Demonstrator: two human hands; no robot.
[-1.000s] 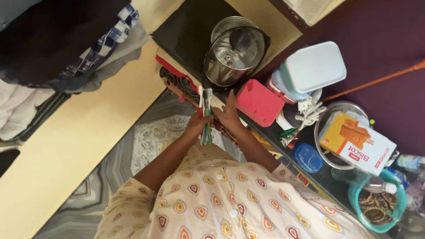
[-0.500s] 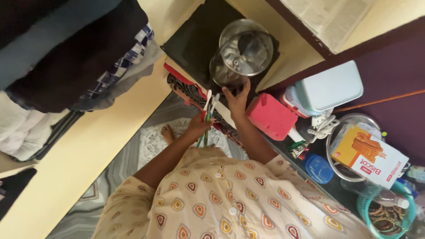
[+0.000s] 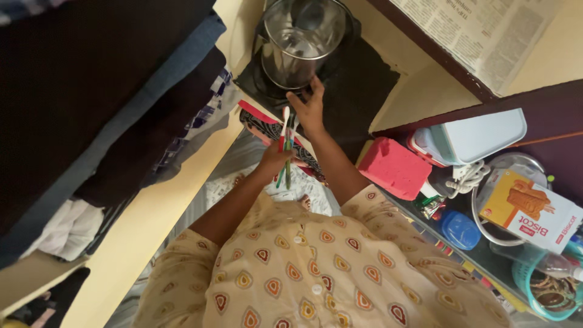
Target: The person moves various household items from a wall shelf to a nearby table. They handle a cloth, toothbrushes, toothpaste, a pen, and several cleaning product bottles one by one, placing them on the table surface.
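Left hand grips toothbrushes; right hand, fingers spread, touches the steel pot at its 6 o'clock; steady the pot first.

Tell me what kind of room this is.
Probably a cramped living space at home: hanging clothes on one side, a steel pot on a dark counter, and a shelf crowded with a biscuit box and plastic containers.

Soft, even indoor light falling from above; no hard shadows. Steel pot catching mild glare on rim and wall. Dark clothes at left sinking into near-black, detail lost. Slight motion blur softening hands and toothbrushes. Wide lens bending edges; bottom-right corner looking smeared.
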